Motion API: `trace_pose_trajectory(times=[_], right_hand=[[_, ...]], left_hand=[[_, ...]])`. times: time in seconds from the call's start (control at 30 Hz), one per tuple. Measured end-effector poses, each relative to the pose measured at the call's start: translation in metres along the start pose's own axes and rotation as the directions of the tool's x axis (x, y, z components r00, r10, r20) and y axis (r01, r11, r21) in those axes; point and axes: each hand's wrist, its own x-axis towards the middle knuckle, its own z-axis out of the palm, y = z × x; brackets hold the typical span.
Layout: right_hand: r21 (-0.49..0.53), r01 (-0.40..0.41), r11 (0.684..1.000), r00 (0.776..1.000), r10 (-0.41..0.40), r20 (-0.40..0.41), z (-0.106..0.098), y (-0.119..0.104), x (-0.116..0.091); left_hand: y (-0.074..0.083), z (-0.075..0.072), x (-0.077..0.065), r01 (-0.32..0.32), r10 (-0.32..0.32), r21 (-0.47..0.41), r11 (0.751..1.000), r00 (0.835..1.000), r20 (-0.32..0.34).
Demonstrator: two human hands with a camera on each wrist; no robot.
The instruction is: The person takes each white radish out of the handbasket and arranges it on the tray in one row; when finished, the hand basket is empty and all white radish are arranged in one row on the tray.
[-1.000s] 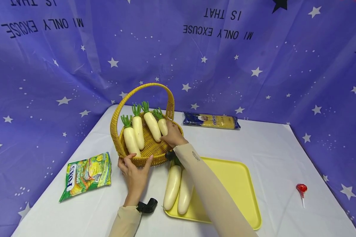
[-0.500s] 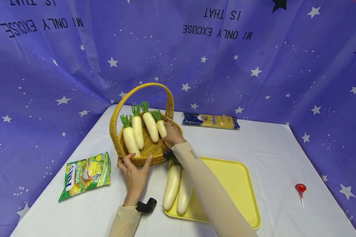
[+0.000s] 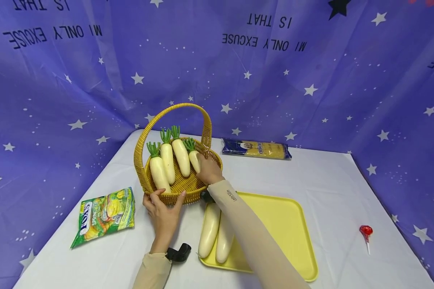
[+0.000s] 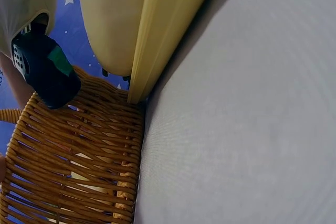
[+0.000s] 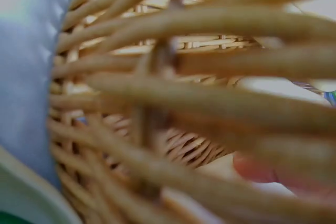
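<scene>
A wicker basket (image 3: 173,197) with a tall arched handle stands at the back left of the table. Several white radishes with green tops lie in it side by side, such as the leftmost radish (image 3: 159,172). My right hand (image 3: 209,171) reaches over the basket's right side and grips the rightmost radish (image 3: 194,160), whose lower end the hand hides. In the right wrist view, blurred wicker fills most of the picture, and a fingertip (image 5: 254,169) shows through the weave. My left hand (image 3: 164,212) holds the basket's near rim, thumb and fingers spread along it.
Against the basket's near right side sits a yellow tray (image 3: 278,228) with two long white radishes (image 3: 209,233) on its left part, under my right forearm. A green candy bag (image 3: 106,214) lies left, a pasta packet (image 3: 256,149) at the back, a red lollipop (image 3: 366,230) far right.
My right hand has shifted slightly left and toward me inside the basket, moving the rightmost radish left and downward. The left hand stays on the rim.
</scene>
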Motion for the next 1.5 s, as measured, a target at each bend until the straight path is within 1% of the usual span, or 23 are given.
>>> trace_pose_trajectory(times=[0.1, 0.23, 0.3, 0.37, 0.43, 0.47, 0.53, 0.6, 0.77, 0.9, 1.0, 1.07, 1.17, 1.23, 1.3, 1.4, 1.5], right_hand=[[0.013, -0.001, 1.0, 1.0, 0.001, -0.002, -0.001, 0.0, 0.0], [0.077, 0.012, 0.997, 1.0, -0.011, -0.02, -0.005, 0.0, 0.0], [0.128, 0.031, 0.991, 0.999, -0.027, -0.032, -0.005, 0.001, 0.0], [0.198, 0.044, 0.979, 0.999, -0.037, -0.038, -0.005, 0.002, 0.0], [0.3, 0.038, 0.953, 0.999, -0.03, -0.031, -0.006, 0.004, 0.0], [0.36, 0.023, 0.933, 1.0, -0.017, -0.019, -0.006, 0.005, 0.0], [0.481, -0.015, 0.877, 1.0, 0.013, 0.008, -0.007, 0.008, 0.001], [0.566, -0.047, 0.823, 0.999, 0.037, 0.028, -0.009, 0.01, 0.001], [0.703, -0.091, 0.705, 0.996, 0.054, 0.074, -0.015, 0.017, 0.003], [0.82, -0.141, 0.555, 0.99, 0.064, 0.127, -0.024, 0.021, -0.001], [0.871, -0.168, 0.461, 0.985, 0.046, 0.165, -0.033, 0.023, -0.011], [0.895, -0.174, 0.41, 0.983, 0.016, 0.183, -0.039, 0.026, -0.021], [0.923, -0.166, 0.348, 0.979, -0.052, 0.196, -0.05, 0.032, -0.043], [0.935, -0.162, 0.317, 0.976, -0.087, 0.198, -0.057, 0.039, -0.06], [0.94, -0.155, 0.304, 0.976, -0.102, 0.194, -0.062, 0.045, -0.077], [0.942, -0.154, 0.3, 0.978, -0.09, 0.188, -0.066, 0.055, -0.101], [0.938, -0.161, 0.306, 0.981, -0.057, 0.187, -0.066, 0.066, -0.124]], left_hand=[[0.0, 0.0, 0.0, -0.007, 0.007, 0.001, 1.0, 1.0, -0.001], [0.002, -0.001, 0.001, -0.013, 0.013, 0.001, 1.0, 1.0, -0.003], [0.002, -0.002, 0.0, -0.012, 0.012, 0.0, 1.0, 1.0, -0.003], [0.002, -0.002, 0.0, -0.009, 0.009, 0.001, 1.0, 1.0, -0.002], [0.002, -0.002, 0.0, -0.004, 0.004, 0.0, 1.0, 1.0, 0.001], [0.002, -0.002, -0.001, -0.001, 0.001, 0.0, 1.0, 1.0, 0.004], [0.001, -0.002, -0.001, 0.005, -0.005, 0.002, 1.0, 1.0, 0.009], [0.0, -0.001, -0.001, 0.011, -0.011, 0.003, 1.0, 1.0, 0.014], [0.0, -0.001, -0.002, 0.013, -0.013, 0.003, 1.0, 1.0, 0.01], [0.001, -0.001, -0.001, 0.004, -0.004, 0.005, 1.0, 1.0, 0.007], [0.001, -0.002, 0.0, -0.002, 0.002, 0.009, 1.0, 1.0, 0.006], [0.002, -0.001, 0.0, -0.007, 0.007, 0.01, 1.0, 1.0, 0.003], [0.002, -0.001, 0.0, -0.015, 0.015, 0.007, 1.0, 1.0, 0.0], [0.002, -0.002, 0.0, -0.016, 0.016, 0.002, 1.0, 1.0, -0.003], [0.002, -0.002, 0.0, -0.013, 0.013, 0.0, 1.0, 1.0, -0.003], [0.001, -0.002, 0.0, -0.002, 0.002, -0.001, 1.0, 1.0, 0.003], [0.001, -0.001, 0.0, 0.001, -0.001, -0.002, 1.0, 1.0, 0.009]])
